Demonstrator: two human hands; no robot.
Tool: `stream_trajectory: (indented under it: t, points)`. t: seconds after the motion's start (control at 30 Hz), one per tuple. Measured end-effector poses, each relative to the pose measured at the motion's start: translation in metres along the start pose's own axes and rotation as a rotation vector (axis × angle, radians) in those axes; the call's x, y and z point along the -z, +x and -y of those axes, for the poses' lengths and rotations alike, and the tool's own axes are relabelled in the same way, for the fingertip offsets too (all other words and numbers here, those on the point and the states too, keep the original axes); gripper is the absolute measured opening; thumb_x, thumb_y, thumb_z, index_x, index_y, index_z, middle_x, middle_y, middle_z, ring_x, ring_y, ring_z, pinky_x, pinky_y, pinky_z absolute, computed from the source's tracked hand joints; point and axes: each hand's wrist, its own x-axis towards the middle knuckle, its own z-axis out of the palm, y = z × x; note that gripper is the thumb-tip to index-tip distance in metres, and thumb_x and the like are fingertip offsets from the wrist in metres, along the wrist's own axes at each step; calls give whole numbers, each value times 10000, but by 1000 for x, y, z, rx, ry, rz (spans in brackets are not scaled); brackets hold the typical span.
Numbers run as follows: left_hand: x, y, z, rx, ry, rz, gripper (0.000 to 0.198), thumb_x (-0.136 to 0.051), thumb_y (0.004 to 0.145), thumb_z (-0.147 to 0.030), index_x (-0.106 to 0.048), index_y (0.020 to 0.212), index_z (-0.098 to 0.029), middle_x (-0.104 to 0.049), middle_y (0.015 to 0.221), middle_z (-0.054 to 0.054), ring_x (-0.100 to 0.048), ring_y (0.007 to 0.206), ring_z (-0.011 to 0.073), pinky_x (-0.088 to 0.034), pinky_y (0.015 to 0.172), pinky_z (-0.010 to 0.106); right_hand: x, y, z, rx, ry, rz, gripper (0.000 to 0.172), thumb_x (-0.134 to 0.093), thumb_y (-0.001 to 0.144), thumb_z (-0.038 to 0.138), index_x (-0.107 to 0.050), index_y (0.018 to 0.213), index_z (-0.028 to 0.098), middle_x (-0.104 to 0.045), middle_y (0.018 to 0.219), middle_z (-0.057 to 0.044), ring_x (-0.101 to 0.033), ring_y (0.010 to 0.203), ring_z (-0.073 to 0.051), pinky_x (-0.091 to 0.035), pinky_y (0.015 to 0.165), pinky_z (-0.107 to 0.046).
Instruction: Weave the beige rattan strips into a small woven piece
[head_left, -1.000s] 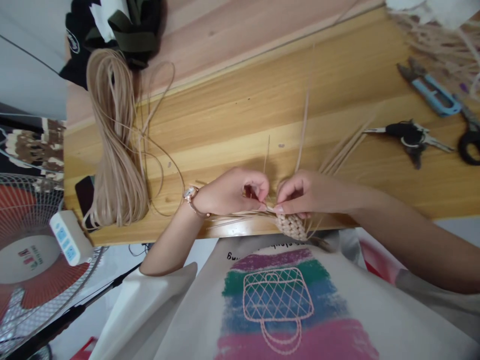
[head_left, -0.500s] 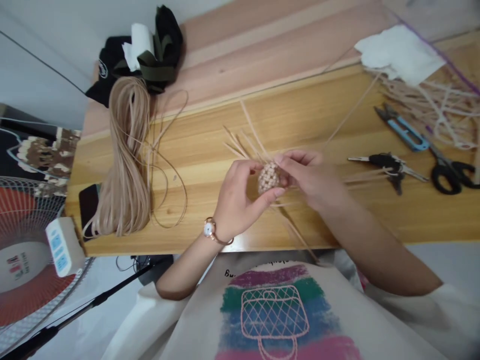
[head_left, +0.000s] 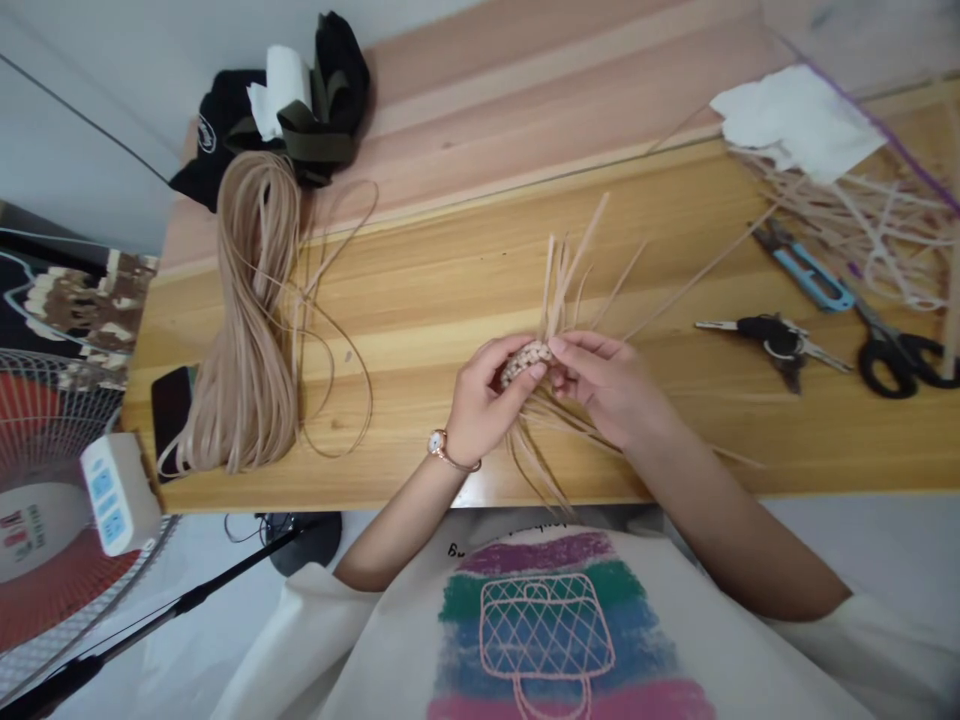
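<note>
A small beige woven piece (head_left: pixel 525 362) is held just above the table, with several loose strands (head_left: pixel 576 262) fanning out from its far side and more trailing toward me. My left hand (head_left: pixel 491 390) grips its left side between thumb and fingers, a watch (head_left: pixel 438 442) on that wrist. At the right edge of the weave, my right hand (head_left: pixel 600 375) pinches thumb and forefinger together where a strand leaves it. My fingers hide part of the weave.
Left on the wooden table (head_left: pixel 420 300) lies a big hank of beige cord (head_left: pixel 255 330) over a phone (head_left: pixel 171 415). To the right are keys (head_left: pixel 780 338), blue thread snips (head_left: pixel 810 272), black-handled scissors (head_left: pixel 892 360), cut strands and a tissue (head_left: pixel 799 120). A fan (head_left: pixel 52 520) stands far left.
The woven piece has been tilted, its far strands now pointing up and to the right instead of left. My right hand has closed in on the weave's edge; my left has shifted slightly right.
</note>
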Motion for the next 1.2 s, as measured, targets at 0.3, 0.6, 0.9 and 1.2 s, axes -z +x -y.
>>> stream_trajectory:
  t: [0.3, 0.6, 0.9, 1.2]
  points:
    - [-2, -1, 2, 39, -66, -1, 325, -595, 795, -399, -591, 1023, -168, -652, 1049, 90, -611, 972, 169, -500, 833, 302, -2, -3, -5, 168, -35, 7, 240, -770, 567, 318, -591, 660, 187, -571, 604, 43, -501, 528, -63, -447, 526, -218]
    - [-4, -1, -4, 10, -31, -22, 398, -633, 765, -416, -510, 1061, -180, -583, 1027, 78, -575, 946, 181, -477, 841, 339, -3, -4, -6, 201, -86, -16, 250, -788, 547, 326, -599, 632, 186, -605, 620, 32, -515, 529, -69, -437, 494, -213]
    - [3, -1, -20, -269, 244, -110, 116, -576, 827, -281, -550, 895, -190, -539, 1008, 62, -519, 1030, 179, -419, 921, 369, -1, -11, -4, 240, -69, 79, 191, -766, 605, 334, -624, 640, 210, -583, 594, 40, -513, 530, -72, -452, 530, -228]
    - [17, 7, -20, -436, 474, 33, 105, -551, 820, -294, -554, 846, -192, -563, 1034, 84, -497, 1012, 206, -405, 893, 397, 3, -13, -5, 312, -169, 95, 144, -731, 662, 328, -636, 661, 220, -596, 606, 28, -505, 523, -77, -439, 507, -233]
